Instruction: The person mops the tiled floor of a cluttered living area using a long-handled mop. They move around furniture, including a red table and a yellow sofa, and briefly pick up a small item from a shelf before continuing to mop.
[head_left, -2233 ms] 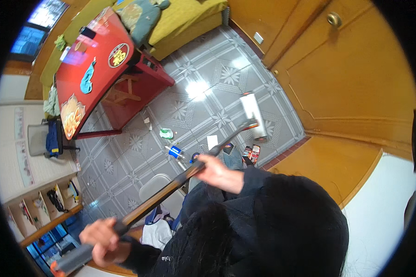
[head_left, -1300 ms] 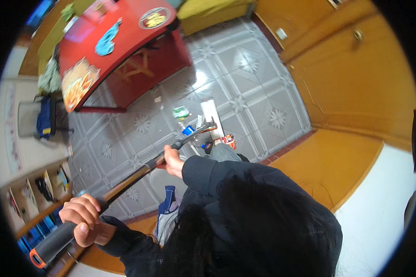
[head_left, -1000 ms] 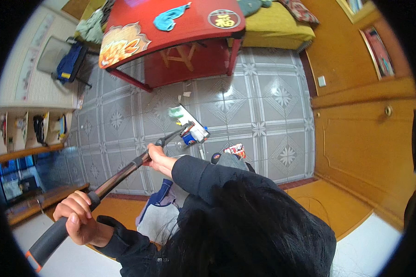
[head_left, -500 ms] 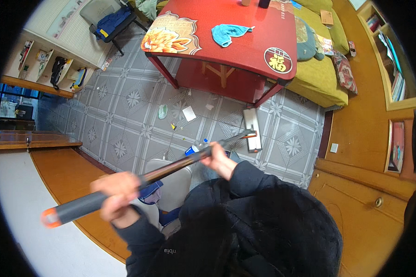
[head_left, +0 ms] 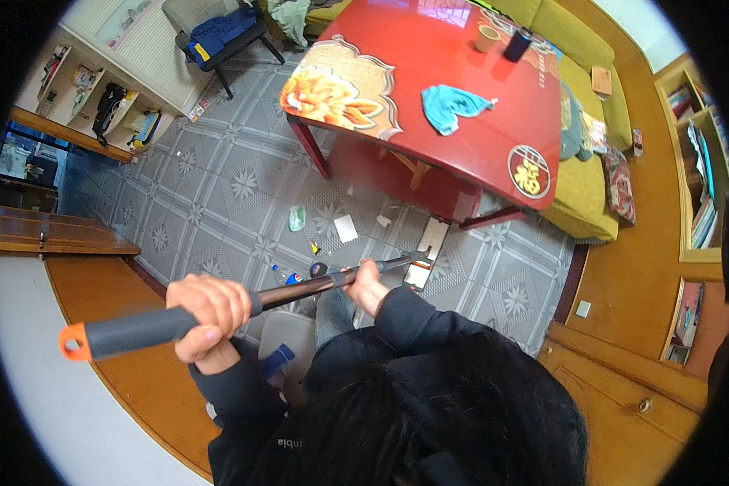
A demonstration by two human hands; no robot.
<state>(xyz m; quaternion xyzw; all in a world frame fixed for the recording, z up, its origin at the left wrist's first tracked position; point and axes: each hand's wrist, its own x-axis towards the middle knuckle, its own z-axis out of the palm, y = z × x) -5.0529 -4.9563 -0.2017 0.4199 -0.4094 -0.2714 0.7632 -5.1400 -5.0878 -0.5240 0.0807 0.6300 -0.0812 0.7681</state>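
Since half a second ago your mop (head_left: 300,293) head (head_left: 426,253) slid nearer the red worktop (head_left: 470,130) leg. Left hand (head_left: 209,314) grips the grey foam handle, right hand (head_left: 368,285) the smooth shaft; open tiled floor (head_left: 219,194) lies left.

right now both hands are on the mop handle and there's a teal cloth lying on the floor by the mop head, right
Not quite. Both the left hand and right hand do grip the mop handle, but the teal cloth lies on the red table, not on the floor by the mop head. The head view shows it.
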